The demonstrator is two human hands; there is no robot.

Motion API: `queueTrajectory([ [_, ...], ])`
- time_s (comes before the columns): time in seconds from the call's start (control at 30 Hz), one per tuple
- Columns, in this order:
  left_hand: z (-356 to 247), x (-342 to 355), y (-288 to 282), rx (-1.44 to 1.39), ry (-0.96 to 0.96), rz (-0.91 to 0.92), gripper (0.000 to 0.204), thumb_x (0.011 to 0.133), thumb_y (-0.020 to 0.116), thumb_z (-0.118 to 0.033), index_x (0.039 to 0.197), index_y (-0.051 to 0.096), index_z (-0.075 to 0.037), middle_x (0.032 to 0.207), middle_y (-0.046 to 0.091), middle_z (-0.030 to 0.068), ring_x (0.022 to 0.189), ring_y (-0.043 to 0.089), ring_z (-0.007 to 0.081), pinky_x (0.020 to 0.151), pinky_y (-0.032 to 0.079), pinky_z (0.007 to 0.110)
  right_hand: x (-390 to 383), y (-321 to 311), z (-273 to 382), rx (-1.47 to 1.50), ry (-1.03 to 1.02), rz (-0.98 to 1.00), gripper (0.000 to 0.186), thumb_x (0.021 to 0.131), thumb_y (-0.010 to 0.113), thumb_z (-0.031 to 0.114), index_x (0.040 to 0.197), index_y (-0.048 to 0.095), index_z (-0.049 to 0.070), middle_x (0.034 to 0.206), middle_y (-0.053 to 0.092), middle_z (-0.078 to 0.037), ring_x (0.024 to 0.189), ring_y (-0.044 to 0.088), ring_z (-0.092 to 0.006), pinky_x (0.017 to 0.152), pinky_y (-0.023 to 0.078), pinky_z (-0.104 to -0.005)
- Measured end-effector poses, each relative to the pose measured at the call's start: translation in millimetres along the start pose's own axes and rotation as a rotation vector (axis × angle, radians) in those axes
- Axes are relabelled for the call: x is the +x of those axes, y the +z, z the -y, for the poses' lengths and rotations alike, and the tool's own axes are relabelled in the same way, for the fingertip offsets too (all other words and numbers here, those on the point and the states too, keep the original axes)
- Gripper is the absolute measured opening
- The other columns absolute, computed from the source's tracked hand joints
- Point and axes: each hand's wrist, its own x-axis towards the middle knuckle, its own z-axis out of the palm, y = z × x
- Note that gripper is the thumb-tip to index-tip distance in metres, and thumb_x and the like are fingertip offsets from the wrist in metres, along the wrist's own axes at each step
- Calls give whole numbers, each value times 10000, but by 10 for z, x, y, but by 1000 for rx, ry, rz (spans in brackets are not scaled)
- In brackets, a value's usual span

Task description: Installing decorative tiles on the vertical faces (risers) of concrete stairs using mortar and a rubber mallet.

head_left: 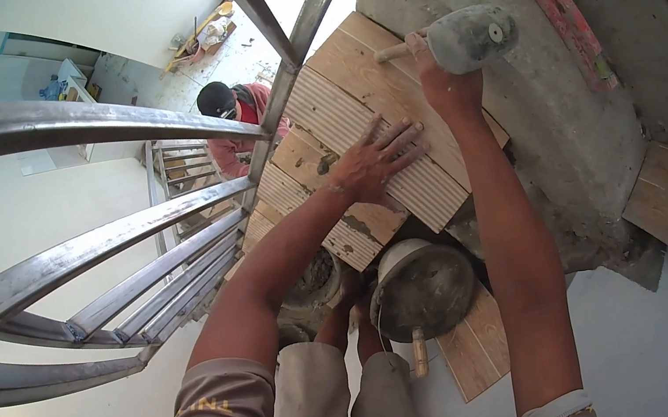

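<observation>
Nearest the camera: one mortar-caked bucket point(421, 287) is sitting between the knees, within reach of both arms. Left: curved metal railing point(93, 260); one other person point(232, 110) is working on the stairs below. Left hand point(371, 164) is lying open, fingers spread flat on the grooved wood-look tile point(375, 139), apparently pinning it in place on the step. Right hand point(439, 69) is gripping one rubber mallet point(465, 38), raised above the tile, likely for tapping it down.
</observation>
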Motion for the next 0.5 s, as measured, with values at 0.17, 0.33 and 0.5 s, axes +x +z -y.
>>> queueTrajectory([
  [0.17,15,-20,-9,6,-7,-1,1359,502,791,-784,1622,224,-261,1695,177,67,1569,134,275,1271,41,593,-6,49,-70,121,103,73,229,979,647,292,997,714,75,870,710,-63,807,662,-251,795,501,-391],
  [0.33,-4,-28,-13,11,12,21,1358,502,791,-782,1623,221,-269,1695,179,71,1567,150,277,1271,43,589,-152,-60,-44,518,414,132,201,971,679,264,1010,708,68,850,702,-42,767,651,-179,758,506,-347],
  [0.5,-22,0,0,3,11,-7,1353,497,793,-776,1620,230,-276,1694,183,74,1565,160,274,1273,45,584,-154,-201,-12,510,356,51,234,958,709,276,977,702,43,819,682,-41,725,628,-157,710,501,-326],
])
